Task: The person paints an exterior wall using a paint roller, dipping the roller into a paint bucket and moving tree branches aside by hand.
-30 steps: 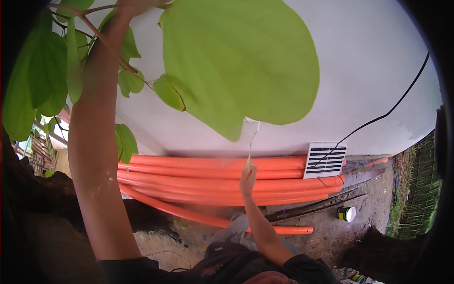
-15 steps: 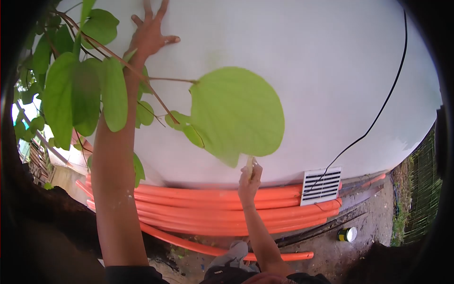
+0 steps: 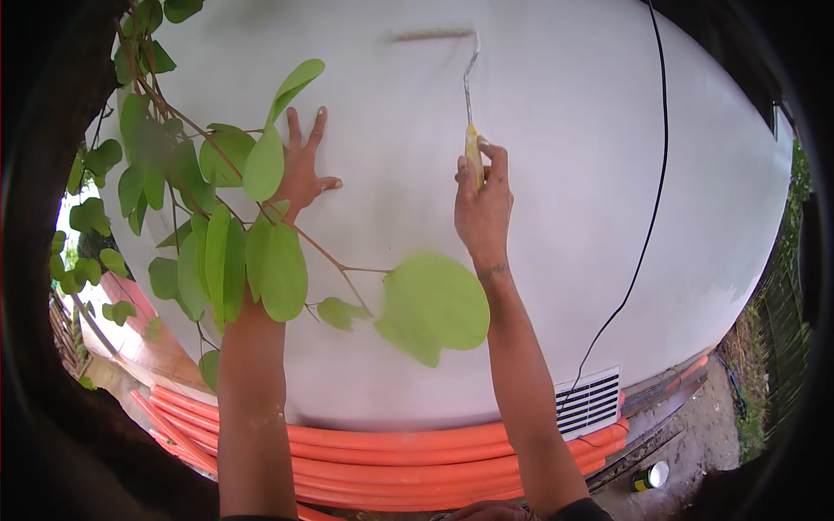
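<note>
My right hand (image 3: 484, 204) is closed around the yellow handle (image 3: 473, 143) of a paint roller. The thin metal frame rises from the handle to the roller sleeve (image 3: 434, 34), which lies against the white wall (image 3: 565, 191). Further left, my left hand (image 3: 302, 174) rests on the same wall, fingers spread and holding nothing. Green leaves (image 3: 280, 265) on a brown branch hang in front of my left wrist and forearm and cover part of them. One large leaf (image 3: 439, 300) hangs between my forearms.
Orange pipes (image 3: 391, 456) lie in a stack along the wall's foot. A white vent grille (image 3: 589, 404) leans there. A black cable (image 3: 665, 130) hangs down the wall on the right. An open can (image 3: 651, 476) stands on the ground at lower right.
My right hand has risen from near the pipes to high on the wall, and the roller has come out from behind the large leaf. My left hand stays spread. The view has tilted upward.
</note>
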Demonstrator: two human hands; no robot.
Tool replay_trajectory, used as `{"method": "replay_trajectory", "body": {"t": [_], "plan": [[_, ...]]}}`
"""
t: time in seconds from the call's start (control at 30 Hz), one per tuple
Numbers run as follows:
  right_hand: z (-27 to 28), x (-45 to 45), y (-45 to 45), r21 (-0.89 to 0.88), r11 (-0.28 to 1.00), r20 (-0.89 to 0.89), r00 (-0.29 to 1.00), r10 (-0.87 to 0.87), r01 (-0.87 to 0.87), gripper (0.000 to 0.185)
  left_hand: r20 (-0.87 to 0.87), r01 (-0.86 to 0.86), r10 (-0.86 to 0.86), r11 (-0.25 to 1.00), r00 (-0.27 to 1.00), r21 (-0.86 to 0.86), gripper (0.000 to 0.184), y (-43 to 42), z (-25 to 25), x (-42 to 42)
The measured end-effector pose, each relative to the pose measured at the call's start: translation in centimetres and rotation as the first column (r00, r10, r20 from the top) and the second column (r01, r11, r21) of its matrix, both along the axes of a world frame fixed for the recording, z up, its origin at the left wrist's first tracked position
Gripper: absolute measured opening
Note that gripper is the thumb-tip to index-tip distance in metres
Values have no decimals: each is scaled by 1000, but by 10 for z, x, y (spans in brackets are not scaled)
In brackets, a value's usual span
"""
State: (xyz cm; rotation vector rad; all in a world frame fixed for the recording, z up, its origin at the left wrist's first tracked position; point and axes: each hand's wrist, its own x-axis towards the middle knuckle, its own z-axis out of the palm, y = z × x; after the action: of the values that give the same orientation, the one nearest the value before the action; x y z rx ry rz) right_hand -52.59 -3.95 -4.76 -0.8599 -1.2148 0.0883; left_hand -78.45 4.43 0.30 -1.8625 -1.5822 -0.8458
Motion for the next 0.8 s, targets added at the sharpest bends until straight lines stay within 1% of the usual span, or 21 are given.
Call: {"method": "replay_trajectory", "body": {"t": [0.1,0.17,0.23,0.37,0.43,0.5,0.57,0.6,0.7,0.77,0.8], "plan": [[83,2,2,25,999,27,999,19,-20,32,4,36,-36,999,999,19,133,-1,0,-2],[117,5,8,28,998,25,999,49,-49,34,13,54,-54,998,998,16,133,-1,1,-3],[148,10,20,67,995,33,997,65,-68,34,15,43,-43,999,999,10,134,-3,0,-3],[166,35,16,75,997,51,998,21,-25,41,20,28,-28,1000,999,-1,133,-4,3,-2],[139,55,5,-1,999,65,997,40,-40,39,26,18,-17,1000,1000,-9,133,-3,3,-2],[89,71,4,-54,998,60,998,25,-22,35,38,23,-23,1000,999,-1,133,1,1,-2],[20,80,0,-79,995,82,995,-56,63,34,50,42,-44,999,998,28,133,6,-3,-2],[-17,82,-3,-84,994,65,996,-63,68,33,52,15,-15,1000,999,15,134,4,-3,1],[-120,81,-18,-114,991,-3,997,-75,74,34,95,63,-62,998,994,-11,133,-1,0,4],[-157,79,-23,-89,992,-33,995,-89,86,35,107,58,-53,997,993,-42,134,-8,3,7],[-184,76,-29,-125,988,-54,994,-96,88,35,113,55,-48,997,992,-57,135,-9,3,8]]}}
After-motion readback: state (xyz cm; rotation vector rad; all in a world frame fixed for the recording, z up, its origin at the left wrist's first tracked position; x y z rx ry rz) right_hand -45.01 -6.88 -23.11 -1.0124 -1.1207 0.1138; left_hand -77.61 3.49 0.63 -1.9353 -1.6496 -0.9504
